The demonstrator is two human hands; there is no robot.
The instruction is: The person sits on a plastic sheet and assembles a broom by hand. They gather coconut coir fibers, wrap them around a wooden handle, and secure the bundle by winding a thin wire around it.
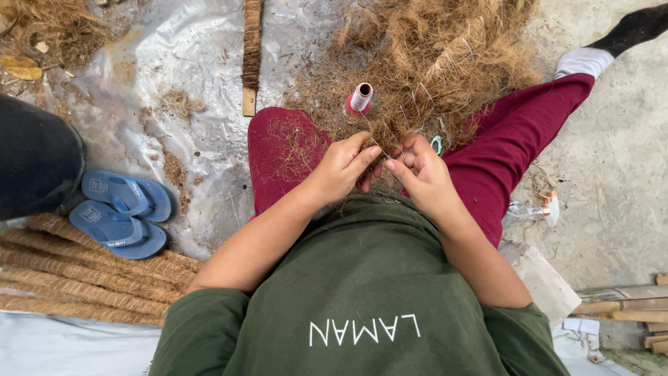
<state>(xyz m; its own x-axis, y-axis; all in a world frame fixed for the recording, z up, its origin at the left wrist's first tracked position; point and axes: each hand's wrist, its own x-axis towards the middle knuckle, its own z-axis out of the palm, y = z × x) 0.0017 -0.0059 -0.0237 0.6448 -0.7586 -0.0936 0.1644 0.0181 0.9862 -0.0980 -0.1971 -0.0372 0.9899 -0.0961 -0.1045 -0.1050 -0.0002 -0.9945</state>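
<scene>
Left hand (344,167) and right hand (417,170), each grip pinching thin thread (376,143), fibre pile (431,63) close ahead

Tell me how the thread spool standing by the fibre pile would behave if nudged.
The thread spool stands upright, tall over a small red base, so it would probably tip easily. Its round body suggests it would then roll. It looks light, and since its thread runs to the hands, a tug might topple it.

Soft, even daylight, faint shadows, mild glare on the plastic sheet (188,49), sharp focus, wide-angle bending at edges.
</scene>
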